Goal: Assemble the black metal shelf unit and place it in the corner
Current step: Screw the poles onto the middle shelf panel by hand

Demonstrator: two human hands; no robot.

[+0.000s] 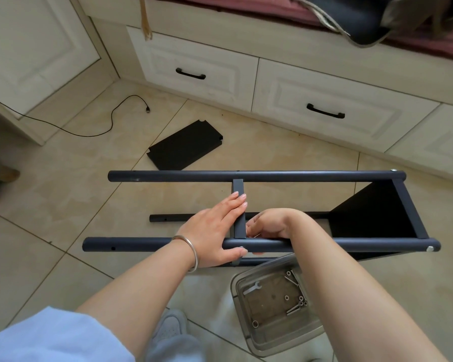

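1. The left hand lies flat, fingers straight, on the one middle shelf.
2. The right hand, curled, pinches something tiny beside it.
3. Two long poles frame both hands.
4. One loose shelf lies beyond, on the floor.

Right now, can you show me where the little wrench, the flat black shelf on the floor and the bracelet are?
wrench [251,287]: head view, middle of its handle, inside the clear tray.
flat black shelf [185,145]: head view, centre of its top face.
bracelet [191,250]: head view, band on the left wrist.
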